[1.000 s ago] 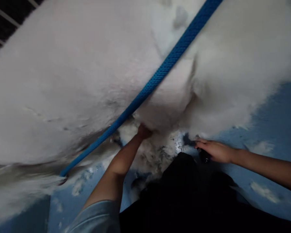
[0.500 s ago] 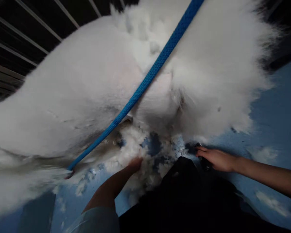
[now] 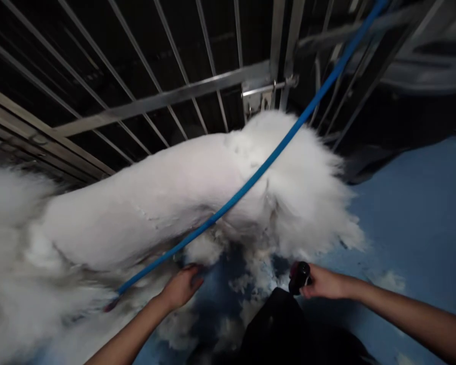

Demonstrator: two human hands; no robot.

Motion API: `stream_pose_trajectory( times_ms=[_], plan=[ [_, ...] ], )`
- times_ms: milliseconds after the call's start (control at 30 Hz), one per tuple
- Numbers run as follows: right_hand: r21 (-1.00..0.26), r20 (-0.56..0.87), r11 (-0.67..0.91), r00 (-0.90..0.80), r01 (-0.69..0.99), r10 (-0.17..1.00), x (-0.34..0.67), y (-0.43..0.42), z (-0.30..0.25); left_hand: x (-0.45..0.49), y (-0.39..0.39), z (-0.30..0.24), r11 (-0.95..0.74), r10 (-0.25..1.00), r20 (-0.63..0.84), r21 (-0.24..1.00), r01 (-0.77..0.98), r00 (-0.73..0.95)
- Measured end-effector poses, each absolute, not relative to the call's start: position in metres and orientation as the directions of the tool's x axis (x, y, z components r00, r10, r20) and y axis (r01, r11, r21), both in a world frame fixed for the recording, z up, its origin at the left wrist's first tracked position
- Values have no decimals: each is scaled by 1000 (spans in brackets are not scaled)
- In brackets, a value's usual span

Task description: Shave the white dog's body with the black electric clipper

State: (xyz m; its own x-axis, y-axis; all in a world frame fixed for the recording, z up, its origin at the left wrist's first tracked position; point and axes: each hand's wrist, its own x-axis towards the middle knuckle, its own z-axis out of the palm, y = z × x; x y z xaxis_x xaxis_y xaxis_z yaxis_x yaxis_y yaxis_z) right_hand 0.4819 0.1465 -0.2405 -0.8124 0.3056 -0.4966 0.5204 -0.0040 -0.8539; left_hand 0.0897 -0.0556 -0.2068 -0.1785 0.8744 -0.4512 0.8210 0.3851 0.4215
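A white-furred dog [image 3: 144, 203] stands across the view, its trunk cropped short and both ends still long-haired. My left hand [image 3: 180, 288] is by the lower edge of its body, thumb and fingers apart, with nothing in it. Wrapped round a black hair clipper [image 3: 298, 278] is my right hand [image 3: 323, 283], low and to the right, near the long fur. The clipper's cutting end cannot be made out. A blue rope [image 3: 247, 185] runs slanting in front of the dog, from the upper right to a dark red end at the lower left.
Behind the dog stands a metal-barred cage [image 3: 163, 96] with a latch [image 3: 266, 94]. Tufts of cut white fur [image 3: 178, 327] lie on the blue floor [image 3: 414, 213]. Black clothing [image 3: 277, 329] covers my lap at the bottom.
The view has drawn back and up, showing more of the cage. My left hand has come out of the loose fur on the floor. My right hand has lifted and turned the clipper.
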Motion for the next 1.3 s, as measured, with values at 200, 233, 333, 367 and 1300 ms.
stream_pose_trajectory(
  times_ms=[200,233,333,367,1300],
  plan=[
    [-889,-437,-393,-688,233,580,530,176,-175,163,41,-96,40,992,4,942,334,-130],
    [-892,-420,-419,-650,169,633,541,182,-162,167,51,-77,-44,977,87,976,213,-194],
    [-884,-388,-468,-543,-10,745,564,200,-125,157,77,-26,-240,854,269,963,122,-445],
    [-876,-383,-479,-523,-56,762,567,206,-114,149,84,-13,-263,793,331,943,203,-512],
    [-884,101,463,-993,-66,53,207,306,116,134,130,23,496,665,401,394,774,-631]
  ],
)
